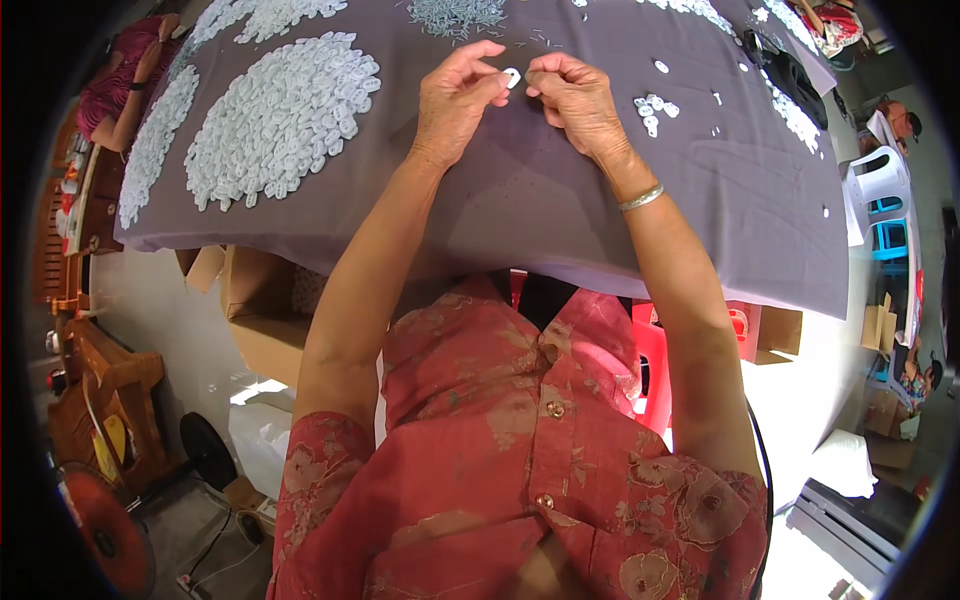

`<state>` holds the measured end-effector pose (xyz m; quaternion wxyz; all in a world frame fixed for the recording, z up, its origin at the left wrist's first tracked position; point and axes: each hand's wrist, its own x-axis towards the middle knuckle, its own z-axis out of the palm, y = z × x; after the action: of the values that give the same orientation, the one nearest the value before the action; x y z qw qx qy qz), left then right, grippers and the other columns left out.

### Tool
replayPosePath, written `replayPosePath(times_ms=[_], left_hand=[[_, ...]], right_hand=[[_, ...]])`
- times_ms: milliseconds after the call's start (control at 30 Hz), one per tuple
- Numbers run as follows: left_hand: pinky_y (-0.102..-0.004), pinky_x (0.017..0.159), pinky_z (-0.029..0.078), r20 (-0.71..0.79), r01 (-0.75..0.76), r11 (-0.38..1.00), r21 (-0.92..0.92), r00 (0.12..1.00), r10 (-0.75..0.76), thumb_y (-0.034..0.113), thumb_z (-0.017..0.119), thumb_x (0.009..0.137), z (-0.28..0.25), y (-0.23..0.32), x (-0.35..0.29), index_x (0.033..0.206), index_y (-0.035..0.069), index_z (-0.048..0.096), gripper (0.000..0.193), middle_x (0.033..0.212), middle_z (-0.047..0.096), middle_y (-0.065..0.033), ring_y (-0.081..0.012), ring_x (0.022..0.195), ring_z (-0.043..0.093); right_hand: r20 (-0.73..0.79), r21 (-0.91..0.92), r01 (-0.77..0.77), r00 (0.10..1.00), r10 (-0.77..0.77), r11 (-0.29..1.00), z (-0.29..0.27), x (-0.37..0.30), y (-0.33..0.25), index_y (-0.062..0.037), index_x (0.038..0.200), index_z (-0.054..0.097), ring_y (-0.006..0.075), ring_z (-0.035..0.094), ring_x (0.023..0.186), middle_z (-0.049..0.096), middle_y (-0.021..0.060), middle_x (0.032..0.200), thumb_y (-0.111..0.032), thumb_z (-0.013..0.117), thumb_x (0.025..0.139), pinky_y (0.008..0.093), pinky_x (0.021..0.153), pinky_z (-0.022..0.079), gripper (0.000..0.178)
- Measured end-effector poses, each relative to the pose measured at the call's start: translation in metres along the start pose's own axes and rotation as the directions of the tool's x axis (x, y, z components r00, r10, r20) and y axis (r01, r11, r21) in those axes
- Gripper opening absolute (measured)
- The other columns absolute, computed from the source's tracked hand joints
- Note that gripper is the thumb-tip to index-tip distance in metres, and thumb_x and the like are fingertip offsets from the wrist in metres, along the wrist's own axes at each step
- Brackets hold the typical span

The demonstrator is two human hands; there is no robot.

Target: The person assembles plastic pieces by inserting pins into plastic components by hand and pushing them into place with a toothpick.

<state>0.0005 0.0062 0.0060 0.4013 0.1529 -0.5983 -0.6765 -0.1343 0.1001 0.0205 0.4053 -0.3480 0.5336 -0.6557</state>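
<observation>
My left hand [455,100] pinches a small white oval plastic piece [513,78] between thumb and fingertips, over the far middle of the cloth-covered table. Just to its right, my right hand [578,97] is closed in a pinch, its fingertips a short gap from the piece; whatever they hold is too small to make out. Left of my hands spreads a large heap of similar white plastic pieces [285,120]. Beyond them lies a pile of thin grey metal pins [458,14], a few scattered nearby. A small cluster of white pieces [655,108] sits to the right of my right hand.
The table wears a grey-brown cloth [520,215]. More white heaps lie along its edges. An open cardboard box [262,310] stands below the near left edge. People sit at the far left [115,100] and far right. A white plastic chair [880,190] stands at the right.
</observation>
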Motion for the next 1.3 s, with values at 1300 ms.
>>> replayPosePath(times_ms=[1300], left_hand=[[-0.0244, 0.061, 0.049, -0.078, -0.04, 0.997, -0.068, 0.996, 0.035, -0.002, 0.065, 0.081, 0.007, 0.0, 0.002, 0.111, -0.001, 0.056, 0.031, 0.08, 0.065, -0.0072, -0.0122, 0.069, 0.06]], right_hand=[[-0.047, 0.14, 0.008, 0.999, -0.002, 0.99, 0.017, 0.0, 0.009, -0.0011, 0.084, 0.062, 0.0035, 0.043, 0.051, 0.058, 0.0025, 0.072, -0.001, 0.061, 0.081, 0.0186, 0.039, 0.028, 0.003]])
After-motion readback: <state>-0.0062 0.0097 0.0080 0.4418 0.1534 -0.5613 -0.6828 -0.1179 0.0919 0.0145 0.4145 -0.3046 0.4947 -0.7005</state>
